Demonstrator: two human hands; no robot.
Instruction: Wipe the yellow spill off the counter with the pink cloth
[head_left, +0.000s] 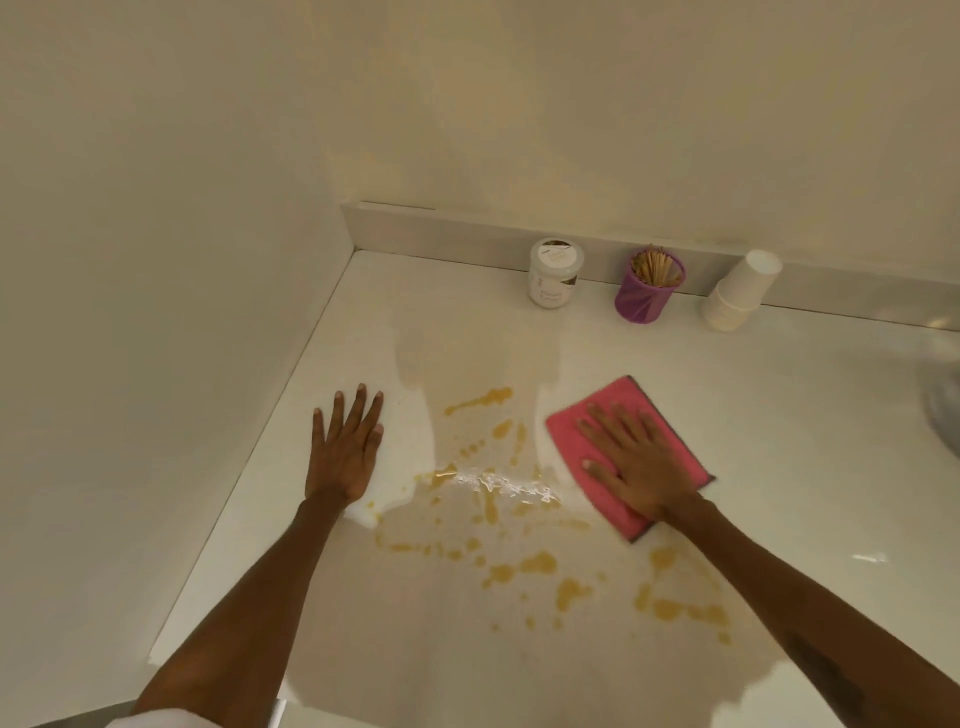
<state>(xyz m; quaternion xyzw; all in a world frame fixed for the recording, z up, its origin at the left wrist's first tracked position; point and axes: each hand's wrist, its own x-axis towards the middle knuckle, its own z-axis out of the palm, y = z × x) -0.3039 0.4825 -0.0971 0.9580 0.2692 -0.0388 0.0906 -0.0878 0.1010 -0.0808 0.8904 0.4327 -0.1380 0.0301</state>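
Observation:
Yellow spill (519, 540) spreads in streaks and blots over the middle of the white counter (779, 415), from near the far centre down toward the front right. A folded pink cloth (587, 415) lies flat at the spill's right edge. My right hand (636, 462) presses flat on the cloth, fingers spread, palm down. My left hand (343, 447) rests flat on the bare counter left of the spill, fingers apart, holding nothing.
Along the back ledge stand a white jar (555, 279), a purple cup of wooden sticks (648, 293) and a tilted stack of white paper cups (740, 291). A wall closes the left side. A grey object (943, 405) shows at the right edge.

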